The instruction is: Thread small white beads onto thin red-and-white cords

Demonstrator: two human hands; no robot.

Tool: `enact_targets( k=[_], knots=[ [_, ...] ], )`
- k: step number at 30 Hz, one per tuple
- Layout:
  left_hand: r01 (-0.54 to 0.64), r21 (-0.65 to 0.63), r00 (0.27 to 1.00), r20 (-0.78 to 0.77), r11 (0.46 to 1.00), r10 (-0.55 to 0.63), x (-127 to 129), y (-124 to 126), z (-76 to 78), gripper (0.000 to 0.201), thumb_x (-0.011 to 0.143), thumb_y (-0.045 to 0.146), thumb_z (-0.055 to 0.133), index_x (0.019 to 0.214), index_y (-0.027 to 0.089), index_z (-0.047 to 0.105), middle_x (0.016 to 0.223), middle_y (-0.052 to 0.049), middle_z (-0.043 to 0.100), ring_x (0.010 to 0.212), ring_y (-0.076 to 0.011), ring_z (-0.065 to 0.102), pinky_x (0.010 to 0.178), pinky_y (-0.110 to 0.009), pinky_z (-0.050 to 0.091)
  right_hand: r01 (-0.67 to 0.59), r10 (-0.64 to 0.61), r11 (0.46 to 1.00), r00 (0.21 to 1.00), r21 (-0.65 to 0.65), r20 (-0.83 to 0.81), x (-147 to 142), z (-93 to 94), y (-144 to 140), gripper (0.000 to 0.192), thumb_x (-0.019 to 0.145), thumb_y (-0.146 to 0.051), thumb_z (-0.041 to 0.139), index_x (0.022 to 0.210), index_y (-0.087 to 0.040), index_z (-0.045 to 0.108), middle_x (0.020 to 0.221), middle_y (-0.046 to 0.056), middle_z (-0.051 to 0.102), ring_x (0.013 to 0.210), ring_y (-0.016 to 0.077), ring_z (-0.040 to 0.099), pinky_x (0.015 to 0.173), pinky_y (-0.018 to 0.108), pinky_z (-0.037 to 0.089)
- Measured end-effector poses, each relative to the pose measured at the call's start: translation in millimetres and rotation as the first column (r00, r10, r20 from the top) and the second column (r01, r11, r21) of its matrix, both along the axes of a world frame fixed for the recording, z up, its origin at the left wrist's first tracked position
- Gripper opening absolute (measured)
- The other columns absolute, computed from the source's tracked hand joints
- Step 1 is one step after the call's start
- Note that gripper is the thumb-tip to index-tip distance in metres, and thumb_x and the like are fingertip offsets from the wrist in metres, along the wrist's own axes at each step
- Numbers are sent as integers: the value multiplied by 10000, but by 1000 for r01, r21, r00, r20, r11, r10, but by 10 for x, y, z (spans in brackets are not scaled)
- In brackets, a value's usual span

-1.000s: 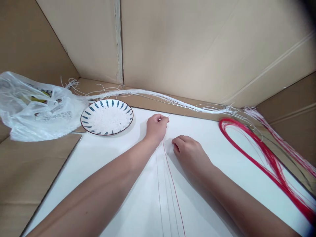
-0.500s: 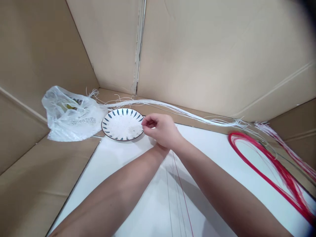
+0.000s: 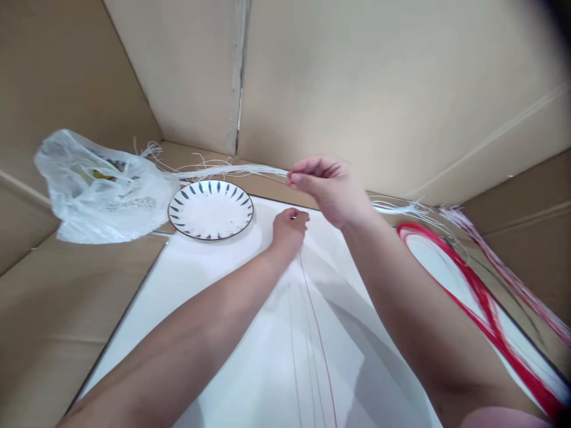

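Note:
My left hand [image 3: 289,233] is low over the white board, fingers closed in a pinch on thin cords. A red cord [image 3: 317,327] and several pale cords [image 3: 294,351] trail from under it toward me. My right hand [image 3: 330,187] is raised above and to the right of it, thumb and fingertips pressed together; anything between them is too small to make out. Left of both hands sits an oval plate [image 3: 212,211] with blue leaf-like marks round its rim, bearing tiny whitish bits.
A crumpled clear plastic bag [image 3: 111,196] lies left of the plate. Long white cords [image 3: 223,171] run along the back edge. A bundle of red cord [image 3: 473,285] curves at the right, beside pink and white strands [image 3: 504,261]. Cardboard walls [image 3: 357,89] enclose the white board [image 3: 241,273].
My right hand has lifted away from the plate's edge, up and to the right. My left hand, mostly hidden behind it before, now shows. The view has shifted slightly.

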State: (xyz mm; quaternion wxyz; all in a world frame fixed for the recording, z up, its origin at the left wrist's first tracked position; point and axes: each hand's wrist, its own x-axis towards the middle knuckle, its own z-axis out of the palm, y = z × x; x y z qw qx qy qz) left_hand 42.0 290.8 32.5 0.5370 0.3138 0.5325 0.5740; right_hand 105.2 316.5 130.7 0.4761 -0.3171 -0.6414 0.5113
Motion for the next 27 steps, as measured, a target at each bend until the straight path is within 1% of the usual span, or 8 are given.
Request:
enact_targets(
  k=[3,5,7,10,13,16,21,27],
  knots=[
    [38,-2,999,-32,999,-38,16,-32,-44,253,986,370,662,1081,135,679,1021,-55,706,857,-169,686,772,-353,605,90,-92,995,992,-37,-83,589,126,-13,175,660,-130,848,788,-200,752,788,-6,750,783,116,718,782,232,602],
    [31,9,998,-47,999,-30,6,-12,-48,235,986,366,662,1012,133,676,941,-34,694,787,-147,666,721,-319,591,160,-164,986,984,-57,-70,965,101,-78,196,645,-155,870,790,-205,748,789,-6,742,755,105,701,744,217,591],
    [19,22,998,-53,1000,-18,-6,7,-47,232,987,364,662,971,133,669,886,-18,677,732,-131,642,678,-294,573,237,-238,969,971,-69,-6,1275,-32,-171,205,643,-206,866,802,-215,738,779,-13,722,720,98,672,694,218,569],
    [3,49,999,-45,999,0,-20,6,-41,233,983,354,668,907,134,653,809,8,643,659,-110,598,626,-264,540,324,-307,945,925,-42,223,1580,-382,-294,185,664,-281,820,796,-196,723,757,-1,696,660,101,620,628,237,520],
    [-13,85,1000,-22,996,15,-33,-20,-20,240,963,311,688,806,141,623,728,33,600,610,-98,550,591,-243,497,330,-310,944,884,2,350,1744,-750,-318,179,716,-302,776,809,-156,730,723,18,674,623,113,568,596,257,475],
    [-33,122,999,8,992,32,-46,-47,10,224,882,206,701,688,153,604,661,35,583,579,-93,515,569,-230,433,270,-272,961,862,67,428,1868,-961,-243,174,756,-283,716,871,-157,748,875,56,714,722,140,599,685,298,498],
    [-35,143,999,27,989,31,-47,-89,40,122,713,190,691,599,176,649,615,-1,600,565,-106,508,556,-255,380,44,-96,993,833,109,544,2006,-981,-163,289,731,-163,699,1005,-189,788,1082,76,725,868,173,652,828,335,531],
    [-52,128,999,-6,990,53,-29,-134,66,84,686,169,731,606,184,707,612,-18,620,573,-120,522,543,-255,386,-65,-63,980,793,186,606,1901,-985,-231,244,817,-142,621,1025,-152,748,1074,87,720,880,161,673,860,314,554]
  ],
)
